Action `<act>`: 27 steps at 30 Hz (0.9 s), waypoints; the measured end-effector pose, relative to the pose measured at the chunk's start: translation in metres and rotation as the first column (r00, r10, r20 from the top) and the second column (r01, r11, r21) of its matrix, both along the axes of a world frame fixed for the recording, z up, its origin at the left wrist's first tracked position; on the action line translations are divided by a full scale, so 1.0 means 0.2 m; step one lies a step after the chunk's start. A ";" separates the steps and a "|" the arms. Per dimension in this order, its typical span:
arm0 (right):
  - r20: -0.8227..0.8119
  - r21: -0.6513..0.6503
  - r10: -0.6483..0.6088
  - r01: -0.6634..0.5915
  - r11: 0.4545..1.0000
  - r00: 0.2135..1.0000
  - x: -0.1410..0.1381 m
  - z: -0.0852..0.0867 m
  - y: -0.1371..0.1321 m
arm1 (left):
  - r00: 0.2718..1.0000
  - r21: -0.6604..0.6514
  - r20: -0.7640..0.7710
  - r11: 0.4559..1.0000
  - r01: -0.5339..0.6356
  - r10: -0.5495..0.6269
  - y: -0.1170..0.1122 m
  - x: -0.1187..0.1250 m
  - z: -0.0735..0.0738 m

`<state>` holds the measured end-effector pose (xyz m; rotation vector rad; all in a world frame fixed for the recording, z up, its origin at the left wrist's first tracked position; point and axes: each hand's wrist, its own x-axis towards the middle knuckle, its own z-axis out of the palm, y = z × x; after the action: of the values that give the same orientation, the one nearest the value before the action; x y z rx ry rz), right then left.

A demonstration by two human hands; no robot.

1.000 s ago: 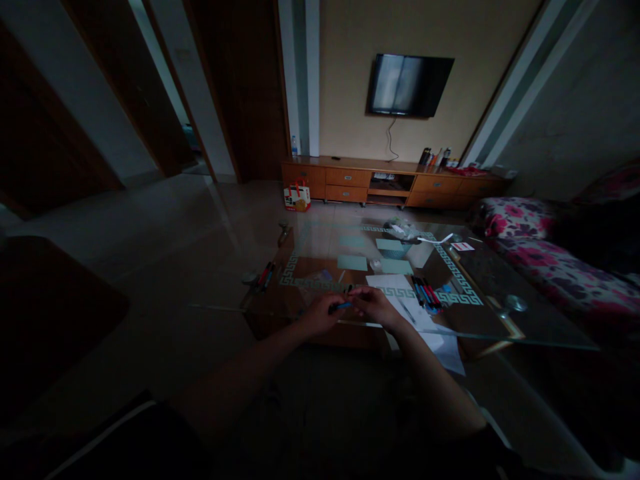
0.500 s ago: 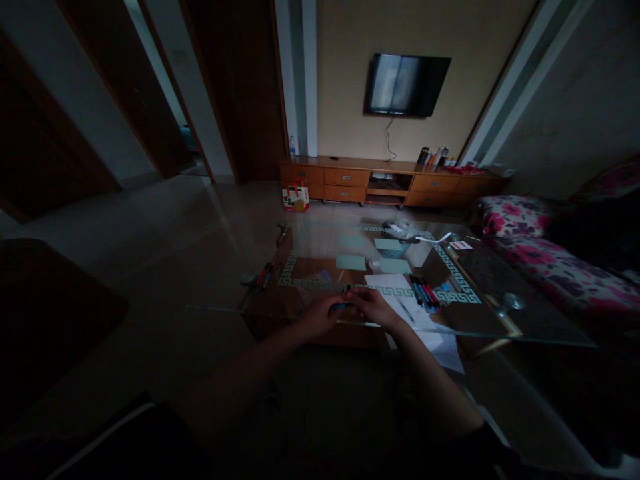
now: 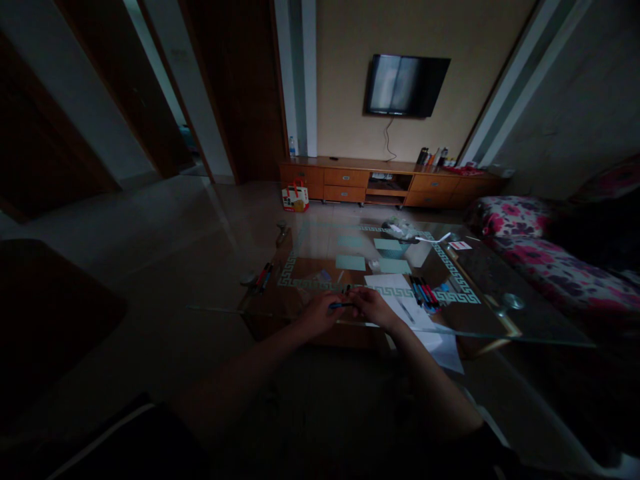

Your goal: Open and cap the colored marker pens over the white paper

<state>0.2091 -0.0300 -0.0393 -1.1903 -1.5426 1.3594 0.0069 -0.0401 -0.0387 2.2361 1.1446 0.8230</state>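
Note:
Both my hands meet over the near edge of the glass coffee table (image 3: 320, 253). A slim blue-and-black pen (image 3: 341, 305) lies level between them. My left hand (image 3: 320, 313) is closed round the pen's left part. My right hand (image 3: 371, 308) pinches its right end, where the fingertips partly hide it. Just beyond the fingers a small dark piece shows, too small to name. To the right of my right hand, white paper sheets (image 3: 425, 320) lie with another pen (image 3: 406, 310) on them. A row of red, black and blue pens (image 3: 424, 292) lies beside that.
More pens (image 3: 264, 277) lie at the table's left side. A clear plastic bag (image 3: 400, 228) sits near its far edge. Beyond stand a wooden TV cabinet (image 3: 345, 177) and a paper gift bag (image 3: 295, 198). A flowered sofa (image 3: 545, 260) is on the right.
My right hand has shifted slightly to the right, and more of the blue pen shows between my hands. The rest looks the same.

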 end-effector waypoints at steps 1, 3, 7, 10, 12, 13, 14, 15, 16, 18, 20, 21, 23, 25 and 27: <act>0.000 0.007 -0.010 0.010 1.000 1.000 0.00 0.00 0.00 | 1.000 -0.001 -0.008 1.000 -0.012 0.012 0.00 0.00 0.00; 0.004 0.020 -0.045 0.045 0.999 0.999 -0.01 0.01 0.01 | 0.999 -0.008 -0.013 0.999 -0.040 0.040 0.01 0.00 -0.01; 0.052 0.040 -0.082 0.080 0.996 0.995 0.00 0.01 0.01 | 0.998 -0.005 -0.012 0.998 -0.061 0.060 0.02 -0.01 -0.03; 0.053 0.059 -0.064 0.061 0.996 0.997 0.00 0.00 0.01 | 0.999 -0.001 -0.019 0.999 -0.044 0.044 0.02 -0.02 -0.04; 0.033 0.059 -0.040 0.038 0.998 0.999 0.01 0.00 0.00 | 0.999 -0.004 -0.025 0.999 -0.035 0.035 0.02 -0.02 -0.04; 0.030 0.052 -0.024 0.022 0.998 0.999 0.01 0.00 0.00 | 0.999 -0.005 -0.028 0.999 -0.032 0.032 0.02 -0.02 -0.04; 0.033 0.043 -0.010 0.009 0.999 0.999 0.01 0.00 0.00 | 0.999 -0.006 -0.030 1.000 -0.028 0.028 0.02 -0.01 -0.04; 0.043 0.034 -0.002 0.000 0.999 0.999 0.01 0.00 0.00 | 0.999 -0.007 -0.032 1.000 -0.024 0.024 0.02 -0.01 -0.04; 0.058 0.027 0.000 -0.001 1.000 0.998 0.01 0.00 0.00 | 0.999 -0.009 -0.033 1.000 -0.021 0.021 0.02 -0.01 -0.03; 0.086 0.025 -0.012 0.010 1.000 0.996 0.00 0.00 0.00 | 0.999 -0.013 -0.031 1.000 -0.020 0.020 0.02 -0.01 -0.03; 0.100 0.041 -0.040 0.036 0.999 0.994 0.00 0.00 0.00 | 0.999 -0.013 -0.029 1.000 -0.028 0.027 0.02 -0.01 -0.03; 0.105 0.052 -0.046 0.041 0.998 0.993 -0.01 -0.01 0.00 | 0.999 -0.013 -0.026 0.999 -0.034 0.034 0.02 -0.02 -0.03; 0.105 0.071 -0.044 0.037 0.997 0.993 -0.01 -0.01 0.00 | 0.999 -0.011 -0.022 0.999 -0.035 0.035 0.02 -0.02 -0.03; 0.075 0.061 -0.018 0.013 0.998 0.997 -0.01 0.00 -0.01 | 0.999 -0.010 -0.022 1.000 -0.024 0.024 0.02 -0.02 -0.03; 0.031 0.037 0.010 -0.011 0.999 0.999 -0.01 0.01 -0.02 | 1.000 -0.007 -0.025 1.000 -0.010 0.009 0.02 -0.02 -0.03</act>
<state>0.2068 -0.0334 -0.0369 -1.1876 -1.5912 1.3194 0.0034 -0.0371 -0.0443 2.2425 1.1685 0.7961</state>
